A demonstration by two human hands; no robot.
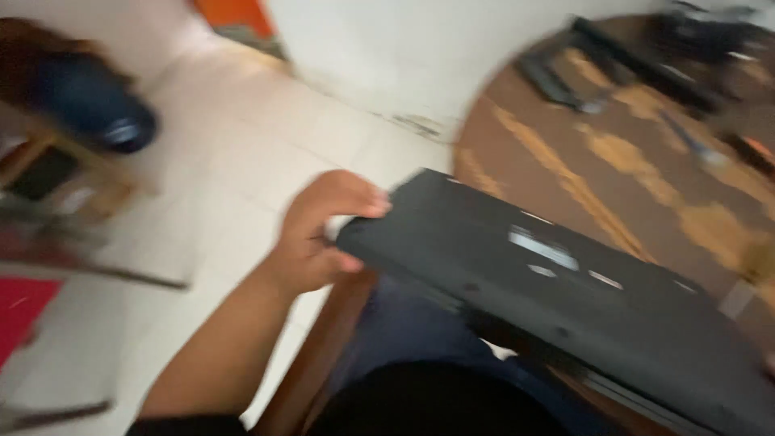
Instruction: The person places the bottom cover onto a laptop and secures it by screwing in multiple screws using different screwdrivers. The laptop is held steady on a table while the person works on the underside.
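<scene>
My left hand [323, 230] grips the near left corner of a flat black device [565, 299], a laptop-like slab with small light labels on its surface. The slab lies tilted across my lap and the edge of a round brown wooden table [638, 178]. My fingers wrap over the top of the corner and my thumb sits underneath. My right hand is out of the picture. The whole frame is blurred by motion.
Black parts and tools [630, 60] lie at the table's far side. A dark blue rounded object [89, 101] sits on a wooden stand at the left. The floor is pale tile [234, 153], with a red mat [20, 311] at the left edge. A white wall [404, 48] rises behind.
</scene>
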